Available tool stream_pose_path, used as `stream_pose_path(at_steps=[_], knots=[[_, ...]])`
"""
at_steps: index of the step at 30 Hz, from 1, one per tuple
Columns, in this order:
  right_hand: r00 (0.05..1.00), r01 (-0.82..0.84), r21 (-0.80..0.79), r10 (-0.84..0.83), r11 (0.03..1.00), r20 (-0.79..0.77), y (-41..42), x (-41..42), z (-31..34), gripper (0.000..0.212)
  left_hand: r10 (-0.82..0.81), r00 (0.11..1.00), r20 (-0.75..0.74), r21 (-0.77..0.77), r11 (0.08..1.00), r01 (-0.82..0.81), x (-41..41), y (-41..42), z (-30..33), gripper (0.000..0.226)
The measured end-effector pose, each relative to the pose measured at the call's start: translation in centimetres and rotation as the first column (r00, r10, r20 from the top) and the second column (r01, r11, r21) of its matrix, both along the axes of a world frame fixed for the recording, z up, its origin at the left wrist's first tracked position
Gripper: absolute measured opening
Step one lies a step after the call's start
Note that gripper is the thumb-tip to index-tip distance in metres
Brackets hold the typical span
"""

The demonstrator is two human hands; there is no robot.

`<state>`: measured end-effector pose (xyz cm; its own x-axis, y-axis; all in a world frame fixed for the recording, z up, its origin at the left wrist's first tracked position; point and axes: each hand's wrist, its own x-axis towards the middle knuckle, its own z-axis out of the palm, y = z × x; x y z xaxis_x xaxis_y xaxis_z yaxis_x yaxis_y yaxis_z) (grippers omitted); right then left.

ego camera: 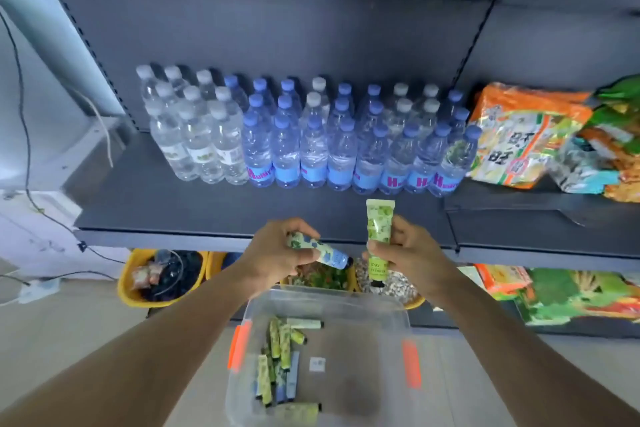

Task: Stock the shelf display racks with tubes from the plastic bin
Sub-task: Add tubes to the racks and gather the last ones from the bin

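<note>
Head view: dark shelf [214, 208], water bottles [313, 146].

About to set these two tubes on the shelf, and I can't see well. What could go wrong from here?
1. The right hand holds its green tube upright near the water bottles; reaching in could topple the front row.
2. The left hand grips the blue tube slanted over the bin; a slip would probably drop it back in.

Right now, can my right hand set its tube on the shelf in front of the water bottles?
Probably yes: the right hand holds its tube upright just before the shelf, whose front strip looks bare.
</note>
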<state>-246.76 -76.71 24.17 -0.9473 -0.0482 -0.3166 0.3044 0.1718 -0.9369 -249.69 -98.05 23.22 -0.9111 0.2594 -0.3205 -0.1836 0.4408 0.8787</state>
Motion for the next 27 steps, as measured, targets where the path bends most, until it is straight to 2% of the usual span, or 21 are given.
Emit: stream_pose_path(at_steps=[3, 8, 11, 15, 18, 22, 25, 27], knots=[[0.993, -0.037, 0.075, 0.045, 0.997, -0.105, -0.7, -0.7, 5.8, 0.029, 0.011, 0.997, -0.082, 0.029, 1.000, -0.009, -0.3, -1.1, 5.8, 0.016], [0.963, -0.003, 0.152, 0.043, 0.988, -0.264, -2.9, -2.2, 14.2, 0.028, 0.107, 0.965, -0.241, 0.082, 0.993, -0.089, -1.5, -3.8, 14.7, 0.033], [0.938, 0.032, 0.150, 0.022, 0.988, -0.346, -4.6, -2.9, 18.6, 0.027, 0.141, 0.944, -0.300, 0.158, 0.983, -0.097, -2.4, -5.2, 19.6, 0.026], [0.899, 0.045, 0.152, 0.026, 0.987, -0.437, -6.5, -3.9, 23.8, 0.022, 0.088, 0.922, -0.378, 0.179, 0.984, -0.020, -3.5, -7.0, 25.1, 0.014], [0.880, 0.053, 0.193, 0.045, 0.980, -0.472, -7.6, -4.9, 26.6, 0.023, 0.050, 0.902, -0.428, 0.123, 0.992, 0.003, -4.7, -8.3, 28.1, 0.018], [0.843, 0.145, 0.316, 0.050, 0.938, -0.535, -8.5, -6.6, 29.0, 0.018, 0.076, 0.897, -0.435, 0.174, 0.985, 0.001, -6.1, -9.1, 30.3, 0.045], [0.812, 0.199, 0.377, 0.062, 0.905, -0.580, -8.7, -8.2, 30.0, 0.036, 0.105, 0.888, -0.448, 0.198, 0.980, -0.016, -6.8, -9.5, 31.3, 0.030], [0.785, 0.235, 0.362, 0.044, 0.902, -0.618, -8.7, -9.2, 30.9, 0.033, 0.111, 0.873, -0.476, 0.172, 0.985, -0.032, -7.3, -10.0, 31.6, 0.026]])
